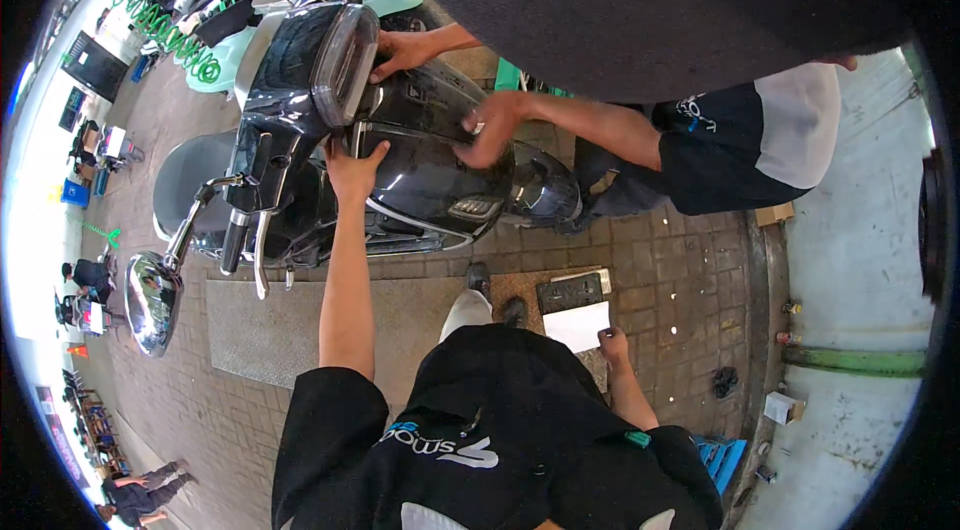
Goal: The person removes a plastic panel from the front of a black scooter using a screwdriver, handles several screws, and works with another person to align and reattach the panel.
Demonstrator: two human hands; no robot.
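Note:
My left hand [353, 170] reaches up to a black scooter [425, 175] and rests on its front bodywork below the headlight [347, 65]. Its thumb stands apart from the fingers, which press against the panel edge. Down by my right side, my right hand [614, 346] pinches the edge of a white sheet of paper [577, 327]. Across the scooter a co-worker leans in. One of that person's hands [404, 51] touches the bodywork by the headlight, and the other [492, 130], blurred, is over the front panel.
A dark case [567, 292] lies on the paving beyond the paper. A flat mat [290, 325] spreads beside the scooter. The chrome mirror [153, 302] and handlebar stick out to the left. A pale metal wall [850, 280] bounds the right, with a small box [783, 408] near it.

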